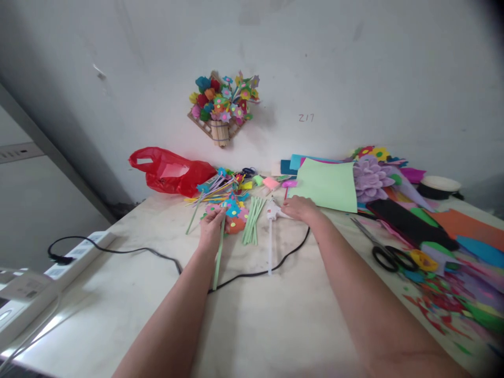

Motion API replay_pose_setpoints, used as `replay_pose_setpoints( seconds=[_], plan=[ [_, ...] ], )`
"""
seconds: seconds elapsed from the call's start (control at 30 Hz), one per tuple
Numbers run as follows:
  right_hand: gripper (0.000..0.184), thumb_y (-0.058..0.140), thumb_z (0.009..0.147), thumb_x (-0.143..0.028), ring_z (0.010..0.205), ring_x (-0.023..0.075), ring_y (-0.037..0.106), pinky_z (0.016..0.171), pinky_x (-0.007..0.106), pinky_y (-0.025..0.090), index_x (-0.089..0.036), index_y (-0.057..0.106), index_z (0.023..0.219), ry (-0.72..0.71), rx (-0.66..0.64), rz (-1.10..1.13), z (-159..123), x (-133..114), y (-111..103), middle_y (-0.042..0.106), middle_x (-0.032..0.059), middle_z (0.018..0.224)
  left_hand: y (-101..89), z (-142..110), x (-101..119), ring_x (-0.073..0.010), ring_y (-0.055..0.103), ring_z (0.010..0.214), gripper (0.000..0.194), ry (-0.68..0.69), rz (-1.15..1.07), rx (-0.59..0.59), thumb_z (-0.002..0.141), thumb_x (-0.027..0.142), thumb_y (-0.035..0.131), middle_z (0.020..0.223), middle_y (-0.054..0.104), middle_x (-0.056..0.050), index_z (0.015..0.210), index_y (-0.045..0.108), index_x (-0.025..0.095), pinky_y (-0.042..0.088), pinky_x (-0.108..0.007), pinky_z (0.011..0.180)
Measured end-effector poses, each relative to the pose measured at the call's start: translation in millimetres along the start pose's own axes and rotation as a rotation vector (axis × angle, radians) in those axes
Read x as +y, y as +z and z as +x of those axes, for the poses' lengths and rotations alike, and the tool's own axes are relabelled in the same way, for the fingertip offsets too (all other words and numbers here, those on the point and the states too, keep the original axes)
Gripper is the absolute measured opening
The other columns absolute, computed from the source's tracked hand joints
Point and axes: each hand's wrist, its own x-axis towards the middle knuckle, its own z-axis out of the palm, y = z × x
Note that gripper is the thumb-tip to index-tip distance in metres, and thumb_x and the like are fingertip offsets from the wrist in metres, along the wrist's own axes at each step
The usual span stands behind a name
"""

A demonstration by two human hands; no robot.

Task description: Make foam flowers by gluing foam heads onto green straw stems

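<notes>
My left hand (213,223) is closed in a pinch around a light green stem (219,257), which hangs down toward the table. Just beyond its fingertips lie several colourful foam flowers (233,211), in blue, pink and orange. My right hand (302,208) has its fingers around the handle of a white glue gun (272,210). A long translucent glue stick (270,249) sticks out of the gun toward me. Between my two hands rests a bundle of light green stems (254,220). Another finished-looking green stem (194,215) lies left of my left hand.
A black cord (252,274) crosses the table toward the power strip (84,252). Scissors (380,249), foam scraps (437,304) and a black phone-like slab (409,223) lie at right. Behind are a red bag (173,176) and a green sheet (326,184). A flower bouquet (224,105) hangs on the wall.
</notes>
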Motion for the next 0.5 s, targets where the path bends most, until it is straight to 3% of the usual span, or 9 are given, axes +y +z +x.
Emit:
replay_pose_setpoints(
  seconds=[0.07, 0.2, 0.37, 0.5],
  plan=[
    [0.038, 0.044, 0.077, -0.04, 0.099, 0.0299, 0.052, 0.081, 0.04, 0.035, -0.019, 0.063, 0.103, -0.008, 0.133, -0.044, -3, -6, -7, 0.058, 0.0135, 0.109, -1.1, 0, -1, -0.0056, 0.041, 0.033, 0.027, 0.002, 0.008, 0.005, 0.064, 0.039, 0.065, 0.046, 0.053, 0.003, 0.064, 0.055, 0.014, 0.027, -0.019, 0.034],
    [0.033, 0.047, 0.078, -0.036, 0.1, 0.0264, 0.052, 0.086, 0.039, 0.032, -0.019, 0.065, 0.101, -0.246, 0.285, 0.023, -10, -34, -7, 0.059, 0.0111, 0.108, -2.7, 1, -1, -0.0053, 0.041, 0.034, 0.026, 0.019, 0.002, 0.004, 0.064, 0.038, 0.065, 0.047, 0.053, 0.003, 0.063, 0.054, 0.014, 0.026, -0.019, 0.034],
    [0.029, 0.045, 0.082, -0.031, 0.1, 0.0218, 0.054, 0.085, 0.033, 0.035, -0.021, 0.063, 0.103, -0.524, 0.248, 0.141, -23, -81, 9, 0.062, 0.0067, 0.107, -4.4, 1, 1, -0.005, 0.041, 0.035, 0.026, 0.044, -0.034, 0.032, 0.064, 0.039, 0.065, 0.049, 0.053, 0.004, 0.067, 0.057, 0.015, 0.027, -0.019, 0.035],
    [0.03, 0.052, 0.078, -0.026, 0.11, 0.0233, 0.048, 0.087, 0.032, 0.036, -0.015, 0.061, 0.105, -0.603, 0.215, 0.118, -28, -106, 23, 0.06, 0.0107, 0.111, -5.9, 2, -1, -0.0049, 0.041, 0.036, 0.025, 0.058, -0.044, 0.028, 0.065, 0.038, 0.065, 0.048, 0.051, 0.003, 0.065, 0.057, 0.014, 0.028, -0.018, 0.036]
  ],
)
